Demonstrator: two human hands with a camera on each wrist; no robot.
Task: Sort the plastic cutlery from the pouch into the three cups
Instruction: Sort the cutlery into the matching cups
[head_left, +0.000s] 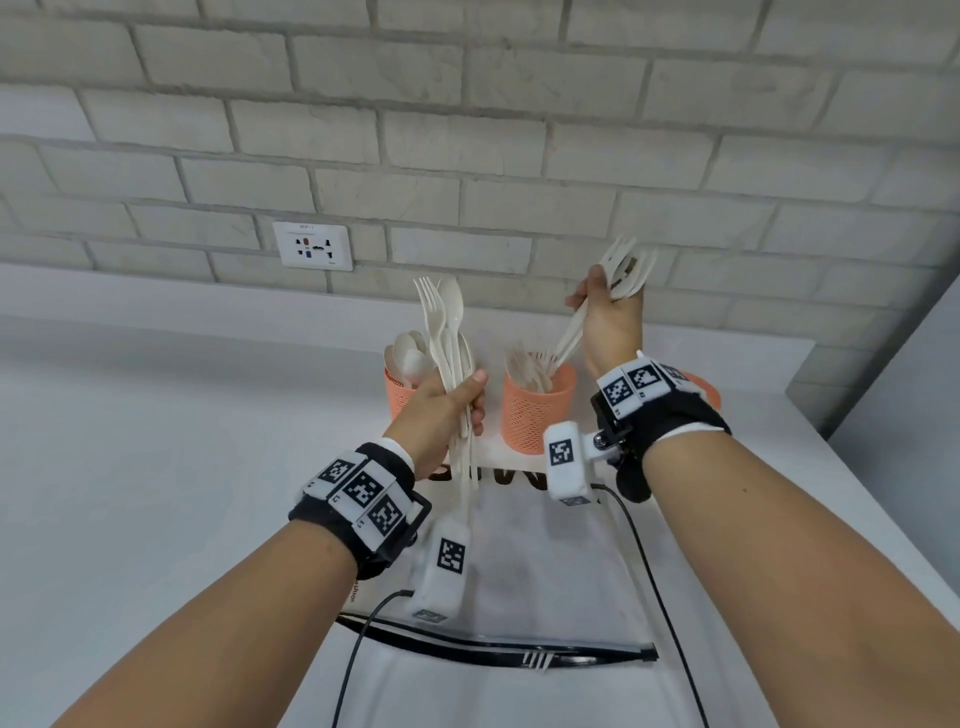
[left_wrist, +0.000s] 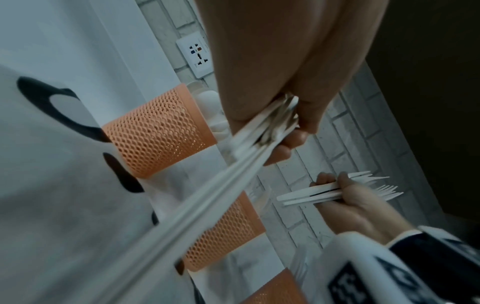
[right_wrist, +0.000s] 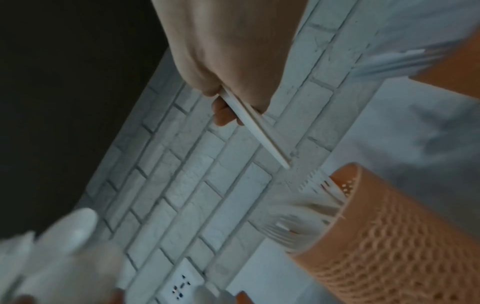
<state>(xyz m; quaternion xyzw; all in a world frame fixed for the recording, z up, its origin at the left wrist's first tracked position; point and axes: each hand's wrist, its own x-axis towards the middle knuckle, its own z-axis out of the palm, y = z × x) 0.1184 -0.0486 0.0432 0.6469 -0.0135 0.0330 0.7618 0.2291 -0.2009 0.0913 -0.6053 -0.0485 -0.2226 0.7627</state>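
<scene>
though hidden overhead, third cup (left_wrist: 279, 288) visible

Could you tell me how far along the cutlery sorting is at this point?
Partly done. The left cup already holds spoons and the middle cup holds forks. In hand: the right hand grips a few forks above the middle cup, and the left hand grips a mixed bundle. Left: sorting that bundle. The third cup is mostly hidden, and the pouch looks flat.

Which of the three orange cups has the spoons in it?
The left cup, just behind the left hand: rounded spoon bowls stick out of it. The middle cup shows fork tines; the right cup is mostly hidden behind the right wrist.
</scene>
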